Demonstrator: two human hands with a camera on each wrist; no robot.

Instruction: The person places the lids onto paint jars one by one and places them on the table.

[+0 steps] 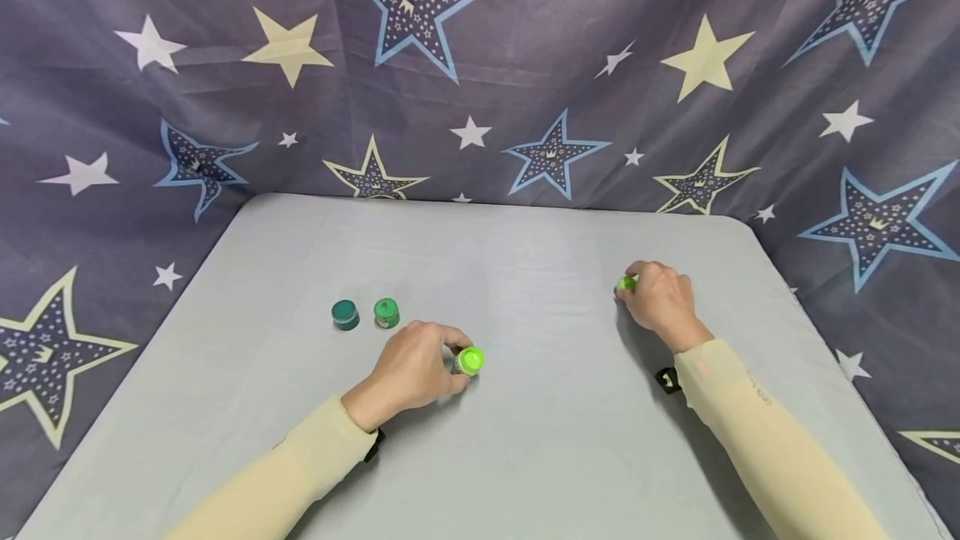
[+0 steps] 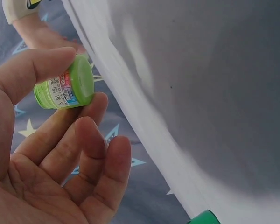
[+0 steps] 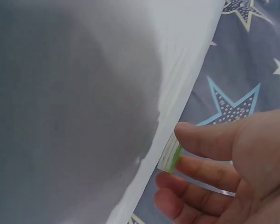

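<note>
My left hand (image 1: 420,367) pinches a small light green paint jar (image 1: 470,361) between thumb and fingers, just above the table's middle. In the left wrist view, the jar (image 2: 67,86) has a printed label and a smooth light green end; the other fingers curl loosely below it. Over at the right, my right hand (image 1: 660,297) pinches a small bright green piece (image 1: 626,282). The right wrist view shows only a whitish, lined edge and a strip of green on this piece (image 3: 171,156); fingers hide the rest, so I cannot tell whether it is a jar or a lid.
Left of my left hand, a dark teal paint jar (image 1: 345,315) and a green paint jar (image 1: 386,313) stand side by side on the pale grey table (image 1: 525,440). A dark star-patterned curtain (image 1: 480,73) hangs behind the table and along its sides.
</note>
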